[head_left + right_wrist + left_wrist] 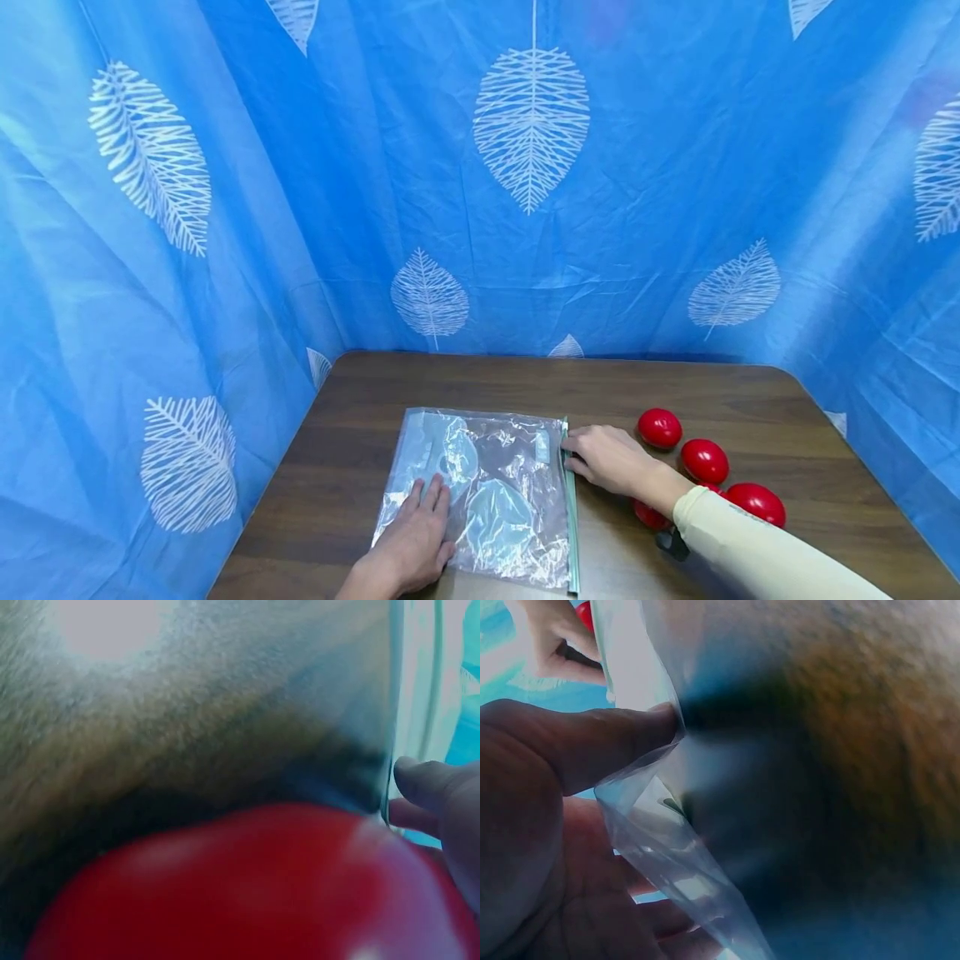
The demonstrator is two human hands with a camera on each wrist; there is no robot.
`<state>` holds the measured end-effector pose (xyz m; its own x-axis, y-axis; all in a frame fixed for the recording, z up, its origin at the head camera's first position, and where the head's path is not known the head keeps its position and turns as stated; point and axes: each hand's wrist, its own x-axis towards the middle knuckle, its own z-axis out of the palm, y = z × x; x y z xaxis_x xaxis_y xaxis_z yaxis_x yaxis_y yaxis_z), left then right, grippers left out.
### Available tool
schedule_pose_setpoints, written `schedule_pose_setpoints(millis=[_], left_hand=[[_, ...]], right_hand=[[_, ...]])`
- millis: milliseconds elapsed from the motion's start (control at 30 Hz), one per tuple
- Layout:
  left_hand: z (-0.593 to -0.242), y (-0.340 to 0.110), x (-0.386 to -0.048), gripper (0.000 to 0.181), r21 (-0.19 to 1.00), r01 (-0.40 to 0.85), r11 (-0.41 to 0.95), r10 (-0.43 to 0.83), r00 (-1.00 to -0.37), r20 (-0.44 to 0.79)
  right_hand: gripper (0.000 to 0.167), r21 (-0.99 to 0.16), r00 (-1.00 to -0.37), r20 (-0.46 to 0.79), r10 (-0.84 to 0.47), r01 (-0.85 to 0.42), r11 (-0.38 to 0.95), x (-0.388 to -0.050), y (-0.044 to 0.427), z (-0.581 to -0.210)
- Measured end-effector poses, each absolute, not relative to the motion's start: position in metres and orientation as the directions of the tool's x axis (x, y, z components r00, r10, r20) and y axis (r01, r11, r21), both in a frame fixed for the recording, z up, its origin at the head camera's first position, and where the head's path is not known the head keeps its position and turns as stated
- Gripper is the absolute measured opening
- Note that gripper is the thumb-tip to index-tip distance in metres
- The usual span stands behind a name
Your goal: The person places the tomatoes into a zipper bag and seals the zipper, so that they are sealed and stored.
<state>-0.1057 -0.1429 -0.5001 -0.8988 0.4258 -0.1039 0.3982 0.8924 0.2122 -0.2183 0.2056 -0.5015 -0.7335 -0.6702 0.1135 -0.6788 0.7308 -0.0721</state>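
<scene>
A clear resealable plastic bag point(498, 517) with a green zip strip point(573, 533) lies flat on the wooden table, its zip side facing right. My left hand point(412, 533) rests on the bag's left part, fingers straight and spread a little; in the left wrist view the thumb point(622, 731) touches the film. At the zip edge, my right hand point(607, 457) pinches the strip between thumb and bent fingers, as the right wrist view also suggests. Beneath and beside the right forearm sit several shiny red tomatoes point(705, 461), partly covered by the arm.
The brown wooden table point(480, 379) has rounded far corners. Blue curtains point(645, 167) with white leaf prints hang behind it and on both sides. A tomato point(247, 892) fills the lower right wrist view, close to that wrist.
</scene>
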Motion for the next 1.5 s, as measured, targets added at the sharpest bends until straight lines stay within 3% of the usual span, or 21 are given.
schedule_pose_setpoints(millis=[133, 400, 800, 1033, 1500], left_hand=[[-0.499, -0.143, -0.107, 0.075, 0.195, 0.409, 0.892, 0.434, -0.895, -0.108], [-0.497, -0.142, -0.107, 0.076, 0.197, 0.400, 0.895, 0.427, -0.896, -0.124], [-0.499, -0.143, -0.107, 0.077, 0.215, 0.389, 0.896, 0.422, -0.896, -0.138], [-0.502, -0.145, -0.107, 0.077, 0.283, 0.371, 0.885, 0.421, -0.896, -0.142], [-0.496, -0.146, -0.105, 0.081, 0.307, 0.328, 0.893, 0.380, -0.916, -0.128]], right_hand=[[0.029, -0.052, -0.751, 0.122, -0.649, -0.658, 0.751, -0.221, 0.202, -0.505], [0.046, -0.141, -0.774, 0.019, -0.633, -0.629, 0.765, -0.227, 0.201, -0.503], [0.055, -0.213, -0.757, -0.029, -0.652, -0.633, 0.744, -0.233, 0.201, -0.500], [0.058, -0.224, -0.754, -0.054, -0.654, -0.629, 0.744, -0.234, 0.200, -0.497], [0.058, -0.215, -0.750, -0.038, -0.661, -0.639, 0.738, -0.233, 0.198, -0.494]])
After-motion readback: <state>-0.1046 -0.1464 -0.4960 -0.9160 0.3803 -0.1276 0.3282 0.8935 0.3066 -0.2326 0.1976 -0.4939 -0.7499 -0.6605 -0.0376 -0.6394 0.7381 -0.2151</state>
